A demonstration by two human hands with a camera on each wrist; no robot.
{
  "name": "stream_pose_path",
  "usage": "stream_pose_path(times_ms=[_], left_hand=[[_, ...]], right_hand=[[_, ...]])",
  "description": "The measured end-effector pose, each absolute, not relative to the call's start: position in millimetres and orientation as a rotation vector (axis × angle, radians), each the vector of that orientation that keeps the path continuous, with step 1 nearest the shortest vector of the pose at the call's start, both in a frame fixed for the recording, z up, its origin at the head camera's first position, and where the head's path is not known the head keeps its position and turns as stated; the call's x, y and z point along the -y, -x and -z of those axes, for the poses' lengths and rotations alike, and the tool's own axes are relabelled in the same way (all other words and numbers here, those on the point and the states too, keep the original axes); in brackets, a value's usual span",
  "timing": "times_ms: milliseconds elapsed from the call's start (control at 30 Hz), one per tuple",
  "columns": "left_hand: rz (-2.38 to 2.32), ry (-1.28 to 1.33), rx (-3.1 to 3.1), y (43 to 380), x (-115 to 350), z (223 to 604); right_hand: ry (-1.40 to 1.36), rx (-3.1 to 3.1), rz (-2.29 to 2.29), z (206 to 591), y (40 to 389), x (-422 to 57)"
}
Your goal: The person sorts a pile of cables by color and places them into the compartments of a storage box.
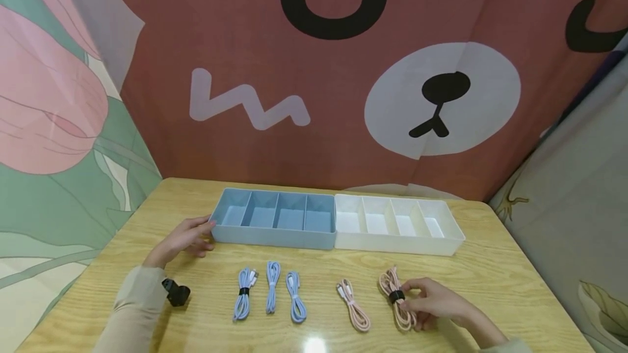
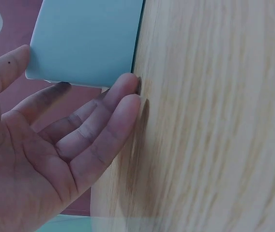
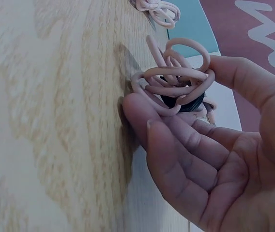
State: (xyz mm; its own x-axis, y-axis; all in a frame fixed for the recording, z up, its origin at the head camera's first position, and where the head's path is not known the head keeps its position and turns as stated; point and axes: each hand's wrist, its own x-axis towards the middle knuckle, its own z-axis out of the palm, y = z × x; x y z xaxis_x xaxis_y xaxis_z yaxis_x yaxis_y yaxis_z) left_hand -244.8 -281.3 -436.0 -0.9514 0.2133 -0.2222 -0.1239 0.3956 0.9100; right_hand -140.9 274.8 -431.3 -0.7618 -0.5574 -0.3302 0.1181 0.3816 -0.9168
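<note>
My left hand (image 1: 183, 239) is at the left end of the blue divided box (image 1: 275, 237). In the left wrist view its thumb and index finger touch the end of the box (image 2: 86, 41), while the other fingers are loosely bent near the tabletop. My right hand (image 1: 438, 303) holds a coiled pink cable (image 1: 391, 282) bound by a black strap, at the right front of the table. The right wrist view shows thumb and fingers around the pink loops (image 3: 176, 72). A second pink cable (image 1: 354, 309) lies left of it.
A white divided box (image 1: 394, 244) stands end to end with the blue one. Several blue coiled cables, including one with a black strap (image 1: 243, 291), lie in front on the wooden table (image 1: 206, 331). A patterned cloth (image 1: 333, 151) hangs behind. A black device (image 1: 176, 293) is at the left wrist.
</note>
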Motion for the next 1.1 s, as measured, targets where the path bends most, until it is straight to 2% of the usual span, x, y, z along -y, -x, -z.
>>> stream_pose_path(times_ms=[1100], left_hand=[[-1.555, -0.089, -2.385, 242.3, 277.6, 434.2]], right_hand=[[0.46, -1.991, 1.589, 433.9, 138.8, -274.2]])
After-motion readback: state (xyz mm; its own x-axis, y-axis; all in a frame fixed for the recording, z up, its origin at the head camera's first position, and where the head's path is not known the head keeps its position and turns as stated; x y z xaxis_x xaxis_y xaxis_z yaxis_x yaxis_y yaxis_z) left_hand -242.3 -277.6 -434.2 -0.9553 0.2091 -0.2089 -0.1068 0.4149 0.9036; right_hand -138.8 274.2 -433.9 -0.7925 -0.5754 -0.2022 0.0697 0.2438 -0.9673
